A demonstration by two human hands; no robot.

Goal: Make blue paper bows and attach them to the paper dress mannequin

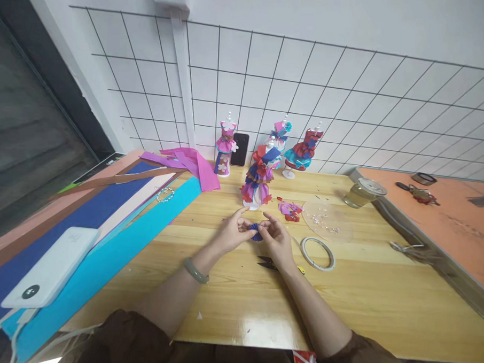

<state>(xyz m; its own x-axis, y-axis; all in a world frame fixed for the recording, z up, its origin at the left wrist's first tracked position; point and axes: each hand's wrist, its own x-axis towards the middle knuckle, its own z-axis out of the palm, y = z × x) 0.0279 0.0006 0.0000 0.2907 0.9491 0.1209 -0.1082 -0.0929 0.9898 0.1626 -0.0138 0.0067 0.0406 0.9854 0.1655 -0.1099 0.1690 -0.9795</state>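
Observation:
Between my two hands is a small pleated piece of dark blue crepe paper, gathered into a fan or rosette. My left hand pinches its left side with thumb and fingertips. From the other side my right hand grips it the same way. Just beyond the fingers stands a mini dress form in ruffled red, blue and purple paper. Scissors lie under my right wrist, partly hidden by it. A roll of white tape rests to the right of that hand.
Three more dressed forms, one in pink, stand along the wall beside a phone. Crepe paper strips and a white power bank cover the left. Paper scraps, a clear dish and a lidded cup are at right.

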